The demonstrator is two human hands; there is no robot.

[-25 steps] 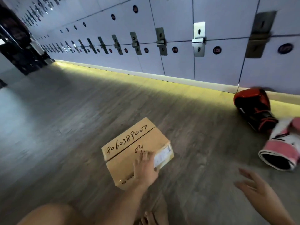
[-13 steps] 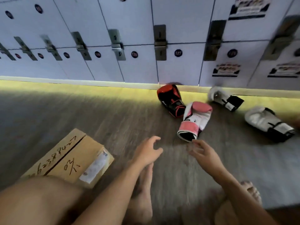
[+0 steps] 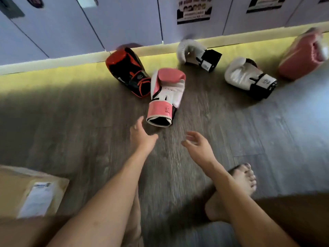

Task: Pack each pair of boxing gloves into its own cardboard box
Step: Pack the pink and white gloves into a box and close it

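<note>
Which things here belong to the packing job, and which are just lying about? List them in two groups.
Part of the job:
- pink and white glove
- second pink glove
- two white gloves
- red and black glove
- cardboard box
- left hand and right hand, both open and empty

Just there:
- lockers
- poster
- floor

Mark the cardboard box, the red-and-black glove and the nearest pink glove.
cardboard box [image 3: 16,191]: head view, bare top face left of the label.
red-and-black glove [image 3: 124,66]: head view, black palm.
pink glove [image 3: 167,91]: head view, white palm panel.
</note>
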